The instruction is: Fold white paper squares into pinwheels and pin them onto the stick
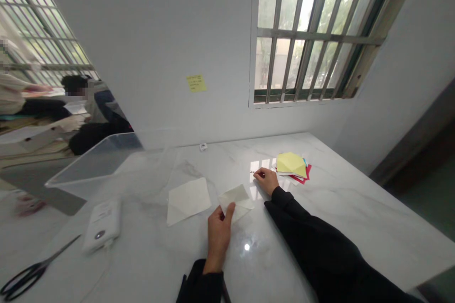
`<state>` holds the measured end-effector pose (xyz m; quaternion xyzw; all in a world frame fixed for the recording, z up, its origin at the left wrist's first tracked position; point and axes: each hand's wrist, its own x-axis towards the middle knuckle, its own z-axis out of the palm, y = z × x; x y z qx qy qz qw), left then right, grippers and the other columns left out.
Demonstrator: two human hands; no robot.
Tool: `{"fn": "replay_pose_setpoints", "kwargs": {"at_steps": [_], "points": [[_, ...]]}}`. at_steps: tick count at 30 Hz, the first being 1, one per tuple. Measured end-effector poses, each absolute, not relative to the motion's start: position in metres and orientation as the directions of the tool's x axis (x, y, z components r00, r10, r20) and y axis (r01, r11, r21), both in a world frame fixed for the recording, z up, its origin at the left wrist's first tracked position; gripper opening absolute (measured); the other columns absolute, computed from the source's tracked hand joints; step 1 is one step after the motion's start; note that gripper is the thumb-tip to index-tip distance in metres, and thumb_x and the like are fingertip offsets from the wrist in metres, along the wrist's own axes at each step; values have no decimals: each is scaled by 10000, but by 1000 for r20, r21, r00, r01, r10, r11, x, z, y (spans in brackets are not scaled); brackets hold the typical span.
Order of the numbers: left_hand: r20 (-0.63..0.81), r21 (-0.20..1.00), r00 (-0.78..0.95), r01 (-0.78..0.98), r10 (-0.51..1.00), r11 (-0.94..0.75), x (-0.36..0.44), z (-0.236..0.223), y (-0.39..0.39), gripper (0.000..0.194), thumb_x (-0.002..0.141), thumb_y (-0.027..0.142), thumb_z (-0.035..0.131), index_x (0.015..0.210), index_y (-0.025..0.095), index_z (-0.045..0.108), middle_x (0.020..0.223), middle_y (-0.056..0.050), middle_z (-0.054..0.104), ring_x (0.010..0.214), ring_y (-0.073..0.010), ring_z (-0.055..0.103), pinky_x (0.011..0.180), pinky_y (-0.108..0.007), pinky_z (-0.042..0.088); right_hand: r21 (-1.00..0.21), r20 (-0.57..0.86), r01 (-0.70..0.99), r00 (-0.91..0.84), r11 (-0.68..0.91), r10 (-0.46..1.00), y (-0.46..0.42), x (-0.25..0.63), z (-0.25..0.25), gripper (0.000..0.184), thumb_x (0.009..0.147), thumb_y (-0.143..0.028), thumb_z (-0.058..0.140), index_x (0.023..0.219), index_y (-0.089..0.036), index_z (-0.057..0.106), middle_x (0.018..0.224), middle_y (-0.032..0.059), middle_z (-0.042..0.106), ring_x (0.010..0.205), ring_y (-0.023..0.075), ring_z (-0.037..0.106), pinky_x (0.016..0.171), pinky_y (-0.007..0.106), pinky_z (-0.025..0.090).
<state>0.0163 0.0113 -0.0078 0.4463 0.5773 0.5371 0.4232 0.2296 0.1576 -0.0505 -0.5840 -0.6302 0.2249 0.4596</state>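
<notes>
My left hand (219, 229) pinches a small cream folded paper, envelope-like (237, 199), with the thumb on top and the fingers beneath. Left of it, a larger cream paper sheet (188, 201) with crease marks lies flat on the table. My right hand (267, 180) is over the table farther off, its thumb and fingers pinched together. A tiny dark thin thing shows at its fingertips, too small to name. Just beyond that hand sits a pile of coloured papers (291, 164), yellow on top with red, white and blue edges underneath.
Black-handled scissors (33, 272) and a white power bank (103, 225) with a cable lie at left. Behind them stands a clear plastic bin (106, 161). A small white object (203, 147) is by the wall, below a yellow sticky note (196, 83). People sit in the left background.
</notes>
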Motion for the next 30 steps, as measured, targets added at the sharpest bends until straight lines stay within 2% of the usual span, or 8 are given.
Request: {"fn": "replay_pose_setpoints", "kwargs": {"at_steps": [4,8,11,16,19,23,27,30], "points": [[-34,995,-239,82,970,55,18,-3,9,517,770,604,722,921,115,792,795,-87,777,750,-258,698,672,-317,542,-881,303,381,-3,281,953,129,240,-50,220,826,-413,678,795,-198,711,755,41,751,677,189,669,692,313,535],[-34,991,-234,119,972,64,21,-7,9,535,775,617,709,936,115,798,795,-88,780,719,-252,690,652,-317,531,-951,240,191,-48,244,970,100,248,-50,276,801,-470,747,842,-198,723,784,55,764,720,207,708,729,337,560],[-21,991,-213,126,977,49,23,-10,8,540,793,616,705,982,118,794,835,-91,788,763,-257,702,695,-322,538,-972,202,116,-42,206,978,87,253,-47,325,790,-486,770,925,-194,730,754,48,755,654,190,689,676,327,551],[-23,984,-182,169,983,55,23,-10,8,561,813,626,683,1016,113,786,841,-94,787,731,-242,675,677,-318,518,-988,146,49,-28,147,989,81,259,-43,364,769,-536,780,772,-177,722,627,38,704,547,154,610,567,296,496],[-8,968,-177,245,984,52,22,-11,9,557,815,629,672,994,115,791,799,-85,776,647,-212,618,620,-301,475,-995,90,-44,-54,88,994,81,257,-41,408,712,-555,824,809,-166,749,672,58,734,574,165,643,573,303,511],[6,950,-168,309,986,47,23,-13,9,544,826,626,651,992,129,797,773,-70,760,603,-190,560,596,-290,433,-988,40,-151,-126,21,991,72,247,-34,426,663,-510,880,885,-167,760,798,86,777,695,203,723,666,339,573],[21,932,-173,361,985,43,26,-9,8,533,829,622,635,966,134,800,710,-47,717,569,-172,492,566,-279,382,-988,104,-130,-129,88,986,62,240,-27,323,748,-474,845,860,-185,758,793,68,760,734,199,713,712,348,579],[20,921,-163,387,986,45,28,-5,6,536,830,625,624,950,133,801,665,-31,683,559,-165,462,554,-273,360,-971,239,-20,-129,238,962,56,237,-24,250,783,-449,828,829,-207,785,985,86,738,915,216,694,793,347,568]]}}
